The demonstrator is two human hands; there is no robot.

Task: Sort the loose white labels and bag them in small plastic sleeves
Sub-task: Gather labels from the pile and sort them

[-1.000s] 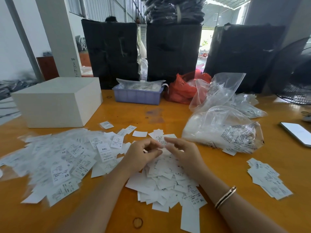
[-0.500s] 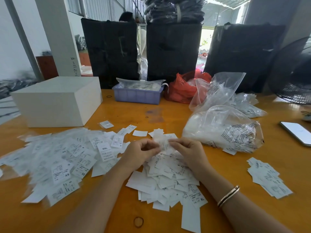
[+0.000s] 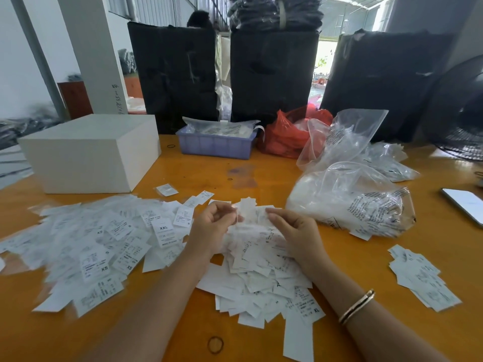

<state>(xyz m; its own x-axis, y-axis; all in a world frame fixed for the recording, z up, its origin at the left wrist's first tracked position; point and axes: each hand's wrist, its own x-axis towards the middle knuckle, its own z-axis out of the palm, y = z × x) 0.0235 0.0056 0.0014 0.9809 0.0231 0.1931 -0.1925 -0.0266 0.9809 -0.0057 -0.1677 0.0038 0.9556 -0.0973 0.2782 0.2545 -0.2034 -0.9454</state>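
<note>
A heap of loose white labels [image 3: 261,275] lies on the orange table [image 3: 261,176] right in front of me. Both hands hover over its far end. My left hand [image 3: 211,227] has its fingers curled and pinches one edge of a small white label [image 3: 248,211]. My right hand [image 3: 295,232], with a bracelet on its wrist, pinches the label's other edge. The label is blurred, so I cannot tell whether a sleeve is around it. A wide spread of labels in small clear sleeves [image 3: 91,244] covers the table to the left.
A white box [image 3: 88,152] stands at the back left, with a purple basket [image 3: 217,145] and a red bag [image 3: 285,137] behind the heap. Large clear plastic bags [image 3: 352,202] sit right. Further right are a small label stack [image 3: 420,275], a phone [image 3: 465,205] and a fan [image 3: 462,113].
Both hands have lifted a little and drawn slightly apart, holding the label up above the heap. The piles on the table have not moved.
</note>
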